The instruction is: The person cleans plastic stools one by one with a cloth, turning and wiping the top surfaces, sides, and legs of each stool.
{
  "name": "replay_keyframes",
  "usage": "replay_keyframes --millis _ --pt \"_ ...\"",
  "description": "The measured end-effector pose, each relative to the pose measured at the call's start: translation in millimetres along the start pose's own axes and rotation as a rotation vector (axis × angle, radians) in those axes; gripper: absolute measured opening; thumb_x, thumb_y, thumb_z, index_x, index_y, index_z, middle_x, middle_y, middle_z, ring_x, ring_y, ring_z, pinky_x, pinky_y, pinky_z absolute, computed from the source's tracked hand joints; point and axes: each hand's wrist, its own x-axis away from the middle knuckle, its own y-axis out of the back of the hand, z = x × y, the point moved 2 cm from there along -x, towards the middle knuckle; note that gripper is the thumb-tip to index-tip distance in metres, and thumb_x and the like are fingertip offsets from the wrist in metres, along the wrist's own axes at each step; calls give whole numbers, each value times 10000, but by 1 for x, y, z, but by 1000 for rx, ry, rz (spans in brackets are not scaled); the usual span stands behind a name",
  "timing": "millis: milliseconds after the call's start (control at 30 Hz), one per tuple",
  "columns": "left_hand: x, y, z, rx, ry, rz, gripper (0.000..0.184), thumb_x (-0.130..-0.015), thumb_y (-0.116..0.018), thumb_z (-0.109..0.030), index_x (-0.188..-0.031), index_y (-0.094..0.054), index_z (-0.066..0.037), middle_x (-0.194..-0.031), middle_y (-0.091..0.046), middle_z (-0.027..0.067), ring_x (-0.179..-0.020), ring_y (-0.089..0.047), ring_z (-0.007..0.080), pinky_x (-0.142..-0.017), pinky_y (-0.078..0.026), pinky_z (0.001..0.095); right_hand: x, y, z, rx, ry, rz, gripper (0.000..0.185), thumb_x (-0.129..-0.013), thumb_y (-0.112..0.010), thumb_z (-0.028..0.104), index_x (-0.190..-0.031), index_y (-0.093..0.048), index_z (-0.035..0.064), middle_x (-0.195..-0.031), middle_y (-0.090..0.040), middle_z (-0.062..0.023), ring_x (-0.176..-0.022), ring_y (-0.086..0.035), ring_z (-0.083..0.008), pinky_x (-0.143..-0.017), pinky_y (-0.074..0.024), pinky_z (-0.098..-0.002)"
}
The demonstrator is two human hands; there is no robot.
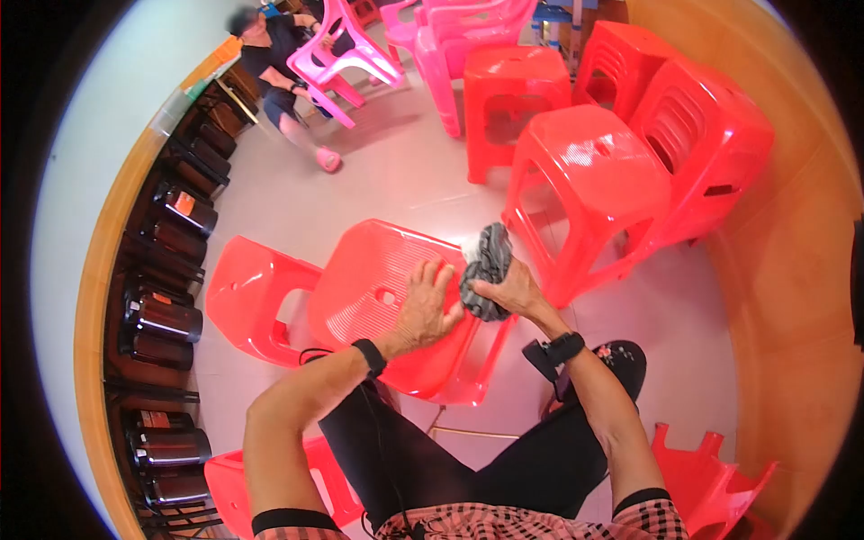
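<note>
A red plastic stool [360,270] stands between my knees, its ribbed seat with a centre hole facing me. My left hand [427,310] lies on the right part of that seat with its fingers spread, holding nothing. In my right hand [515,292] is a crumpled dark grey cloth [489,274], gripped at the stool's right edge. A whitish patch shows at the cloth's upper left; I cannot make out what it is. Both wrists wear black bands.
Another red stool [256,301] lies tipped at the left. Red stools [598,148] stand at the upper right, some stacked, near pink chairs [468,36]. A seated person [279,58] handles a pink chair [337,58]. Dark cylinders [166,315] line the left wall. More red plastic [706,481] is lower right.
</note>
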Motion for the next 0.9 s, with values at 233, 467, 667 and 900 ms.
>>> replay_keyframes --millis 233,467,667,900 --pt "0 8 -2 -27 8 16 600 -713 -622 -229 -1211 -408 30 -1276 -357 267 -1187 -329 443 -1014 -281 524 2 -4 10 -14 78 -94 474 -667 -705 340 -971 -607 -10 -907 -624 -221 -873 -615 -366 -806 -487 -423" --pt "4 -9 16 115 12 62 479 -764 -598 -150 -1170 -417 27 -1304 -347 261 -1212 -333 427 -1022 -269 510 -44 -22 23 427 90 -48 433 -674 -618 351 -685 -592 -82 -714 -591 -306 -721 -606 -442 -677 -497 -479" --pt "5 -2 8 60 42 71 508 -778 -612 -253 -1161 -414 16 -1319 -321 260 -1228 -298 436 -1035 -246 518 -84 -17 4 139 -175 46 726 -658 -644 520 -943 -608 -147 -889 -628 -305 -877 -638 -352 -797 -487 -399" --pt "1 5 1 36 36 73 522 -768 -623 -269 -1166 -418 -1 -1318 -320 255 -1232 -286 441 -1031 -242 526 -71 -20 -161 81 -395 -189 670 -721 -664 514 -968 -604 -106 -944 -624 -268 -920 -611 -362 -799 -468 -422"
